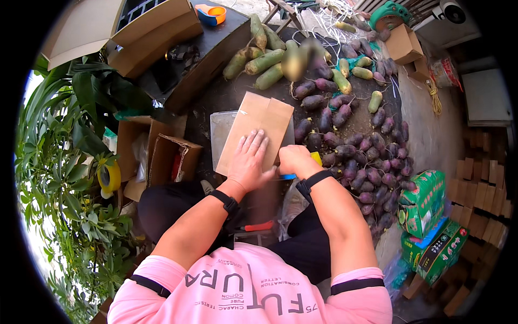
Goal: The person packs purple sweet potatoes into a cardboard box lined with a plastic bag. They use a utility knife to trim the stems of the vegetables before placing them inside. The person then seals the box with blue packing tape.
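Pressing flat, the left hand [249, 162] lies with fingers spread on a brown cardboard piece [258, 127] that rests over a grey tray [220, 127] at the near edge of the dark table [216, 97]. Just beside it the right hand [294, 160] is clenched around a small tool with a yellow and blue handle [314, 158], held at the cardboard's right edge. This looks like cutting or scoring the cardboard; a clean stroke would call for a steady hold-down and the tool kept along the edge.

To the right, purple radishes [367, 162] are heaped along the table's right side, with green radishes [264, 59] at its far edge. Left of the table stand open brown cartons [162, 156] and a yellow tape roll [109, 177] among green plants [70, 162]. Right of the heap, low down, green printed boxes [429, 216] are stacked. At the far left corner lies a large folded carton [151, 32], with an orange and blue tape dispenser [211, 14] beyond it.
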Motion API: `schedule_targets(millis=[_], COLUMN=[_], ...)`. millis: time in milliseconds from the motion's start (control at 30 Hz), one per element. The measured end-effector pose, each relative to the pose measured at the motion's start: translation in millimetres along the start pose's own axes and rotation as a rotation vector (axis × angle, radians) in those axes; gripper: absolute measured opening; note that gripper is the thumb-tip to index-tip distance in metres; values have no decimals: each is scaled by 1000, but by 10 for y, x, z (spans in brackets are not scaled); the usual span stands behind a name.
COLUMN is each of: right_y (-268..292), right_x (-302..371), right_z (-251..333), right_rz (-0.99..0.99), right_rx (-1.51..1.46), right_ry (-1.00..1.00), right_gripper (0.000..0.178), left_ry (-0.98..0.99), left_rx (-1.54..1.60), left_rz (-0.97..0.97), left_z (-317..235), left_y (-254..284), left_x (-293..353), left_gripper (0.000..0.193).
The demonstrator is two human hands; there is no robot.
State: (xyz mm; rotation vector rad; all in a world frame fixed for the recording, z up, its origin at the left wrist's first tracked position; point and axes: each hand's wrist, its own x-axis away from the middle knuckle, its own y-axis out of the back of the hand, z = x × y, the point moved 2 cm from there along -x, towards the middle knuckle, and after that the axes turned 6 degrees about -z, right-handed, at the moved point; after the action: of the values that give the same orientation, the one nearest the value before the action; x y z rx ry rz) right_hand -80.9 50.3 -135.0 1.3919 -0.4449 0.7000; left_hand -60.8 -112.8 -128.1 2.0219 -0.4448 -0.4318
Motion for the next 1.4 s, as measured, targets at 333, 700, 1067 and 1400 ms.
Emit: schedule_targets(millis=[333, 700, 1067, 1400], right_y=[518, 553, 226, 98], right_x=[1047, 1979, 2004, 1860], right_z=[-146, -20, 139, 144], right_rz=[6, -354, -575, -434], right_rx=[-61, -1112, -958, -1256], right_ry=[-42, 334, 291, 299], right_gripper=[47, 51, 41, 41], left_ry=[771, 871, 689, 907], left_rx=[1441, 1681, 1688, 1894], left_rz=[-168, 207, 244, 376], left_z=[637, -217, -348, -138], left_y=[516, 942, 1064, 740], left_x=[13, 798, 927, 869], left_gripper=[46, 58, 59, 38])
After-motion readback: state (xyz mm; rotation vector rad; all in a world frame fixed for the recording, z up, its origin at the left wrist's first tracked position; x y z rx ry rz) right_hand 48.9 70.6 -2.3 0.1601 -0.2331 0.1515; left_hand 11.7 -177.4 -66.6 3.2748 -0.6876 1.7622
